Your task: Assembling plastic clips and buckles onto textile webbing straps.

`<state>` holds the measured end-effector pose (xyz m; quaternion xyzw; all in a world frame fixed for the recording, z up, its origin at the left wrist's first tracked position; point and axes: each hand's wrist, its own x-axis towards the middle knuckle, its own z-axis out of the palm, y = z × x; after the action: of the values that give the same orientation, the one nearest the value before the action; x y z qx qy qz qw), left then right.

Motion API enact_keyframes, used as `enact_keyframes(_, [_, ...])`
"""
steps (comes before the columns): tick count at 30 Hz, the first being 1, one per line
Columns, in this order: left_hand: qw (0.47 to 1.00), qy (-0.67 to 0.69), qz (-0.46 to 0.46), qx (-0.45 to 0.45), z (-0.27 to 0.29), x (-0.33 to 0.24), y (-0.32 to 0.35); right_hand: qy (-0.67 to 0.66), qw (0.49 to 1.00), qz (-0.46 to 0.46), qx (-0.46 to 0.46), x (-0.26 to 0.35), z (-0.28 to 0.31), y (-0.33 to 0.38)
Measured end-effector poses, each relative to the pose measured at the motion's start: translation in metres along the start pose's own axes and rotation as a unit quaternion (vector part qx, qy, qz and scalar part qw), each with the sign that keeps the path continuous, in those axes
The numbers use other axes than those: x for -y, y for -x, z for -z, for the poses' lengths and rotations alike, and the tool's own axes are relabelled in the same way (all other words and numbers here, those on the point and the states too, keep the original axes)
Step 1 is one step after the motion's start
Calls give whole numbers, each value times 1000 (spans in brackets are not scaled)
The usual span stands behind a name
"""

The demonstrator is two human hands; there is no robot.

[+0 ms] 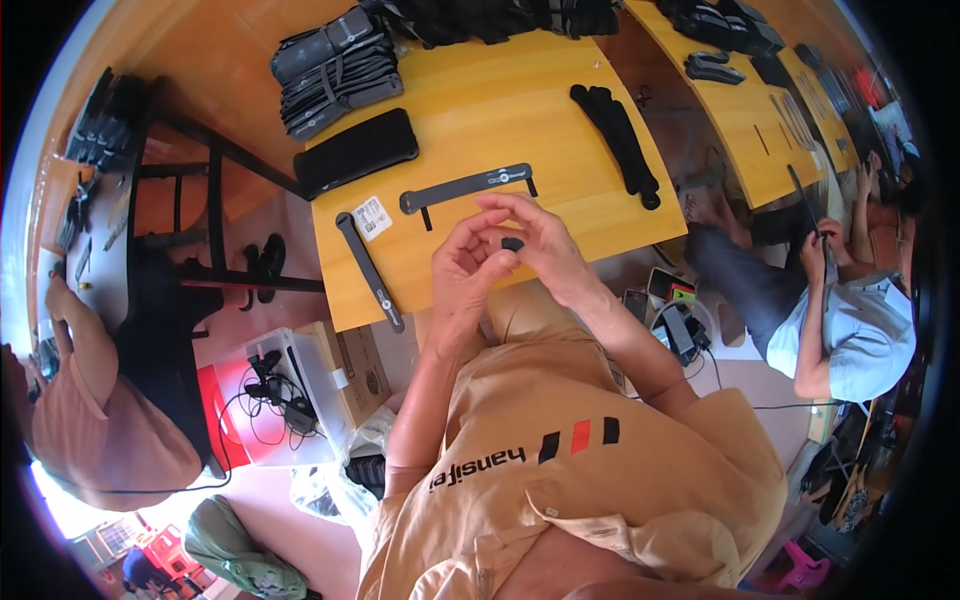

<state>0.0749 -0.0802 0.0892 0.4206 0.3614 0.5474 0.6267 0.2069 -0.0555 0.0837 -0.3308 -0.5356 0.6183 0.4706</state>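
Observation:
My left hand (465, 265) and my right hand (550, 250) meet over the table's near edge. Between their fingertips is a small black piece (512, 244), partly covered, whose kind I cannot make out. Fingers of both hands curl around it. Just beyond them on the table lies a dark grey strap (455, 190) with a rounded end and pale print, two short black tabs sticking out below it. Left of my hands, a second dark grey strap (370, 270) lies slanting toward the near edge. A white label sheet (372, 218) sits between the straps.
On the yellow table (480, 110) are a black padded pouch (357, 153), a bundled stack of dark straps (335, 85) and a pile of long black straps (617, 140). A plastic bin (320, 385) with cables stands left. Co-workers sit on both sides, one in a light-blue shirt (850, 330).

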Motion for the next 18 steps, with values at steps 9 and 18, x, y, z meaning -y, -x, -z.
enact_keyframes(9, [986, -135, -89, 51, 9, -17, 26, -379, 898, -214, 68, 26, -31, 21])
enact_keyframes(18, [957, -120, -61, -257, 58, -22, 91, -79, 990, -104, 60, -17, -57, 7])
